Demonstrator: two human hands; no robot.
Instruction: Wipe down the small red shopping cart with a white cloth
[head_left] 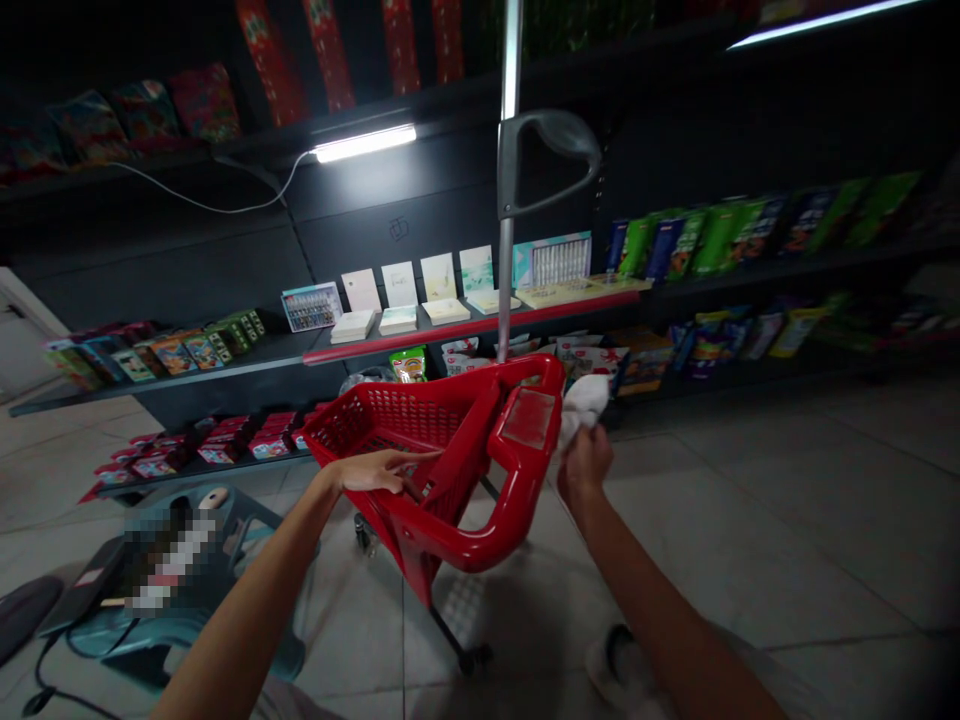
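A red plastic shopping cart (450, 520) stands in front of me, with a perforated basket and a looped handle. My left hand (379, 470) rests on the near rim of its basket, fingers stretched out over the edge. To the right of the handle, my right hand (587, 462) is closed around a crumpled white cloth (586, 400). The cloth bulges out above the fingers, close against the handle's outer side. A grey panel (529, 416) is set into the top of the handle. A metal pole with a grey loop grip (551, 160) rises behind the cart.
Dark shelves (442, 200) behind the cart hold books (444, 310), paint sets, snack bags (720, 240) and boxes (195, 350). A blue-green stool (172, 625) at lower left carries a dark device and a partly blurred item. Pale floor tiles (720, 520) extend to the right.
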